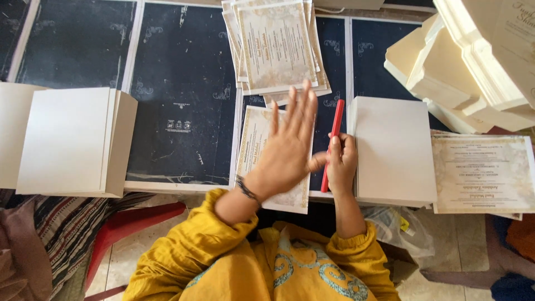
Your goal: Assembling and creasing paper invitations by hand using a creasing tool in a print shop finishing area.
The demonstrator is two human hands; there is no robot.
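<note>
My left hand lies flat with fingers spread on a cream printed card with an ornate border, on the dark work surface. My right hand grips a long red stick-shaped tool, held upright on its edge right beside the card. Just right of that hand stands a stack of blank white cards. Above my left hand lies a fanned pile of printed cards.
A thick stack of white sheets sits at the left. Cream envelopes or boxes are heaped at the top right, with more printed cards below them. A red stool and a plastic bag are on the floor.
</note>
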